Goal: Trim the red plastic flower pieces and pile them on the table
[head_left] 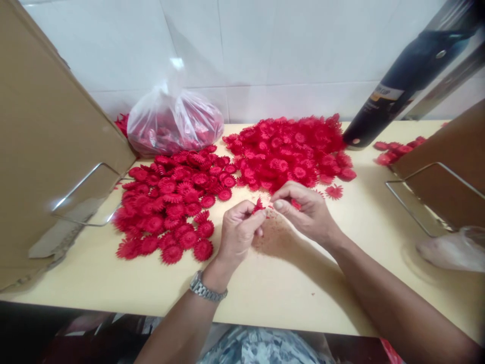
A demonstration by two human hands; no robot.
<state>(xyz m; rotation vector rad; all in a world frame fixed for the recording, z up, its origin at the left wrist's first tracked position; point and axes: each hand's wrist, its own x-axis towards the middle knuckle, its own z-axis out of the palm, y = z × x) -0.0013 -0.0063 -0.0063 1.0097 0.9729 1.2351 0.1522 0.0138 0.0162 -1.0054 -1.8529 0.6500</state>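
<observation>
Just below mid-frame, the left hand (240,225) is pinching a red fringed flower (259,205), probably light, soft and easily bent, best taken by its base, while the right hand (308,215) is hovering beside, its fingertips' hold unclear.

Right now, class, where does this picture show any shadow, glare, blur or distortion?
Head view: a soft shadow lies on the table below the right hand; head view: bright highlights on the plastic bag; head view: parts of the far red pile look smeared; head view: the dark bottle leans steeply, perhaps from lens distortion.
</observation>
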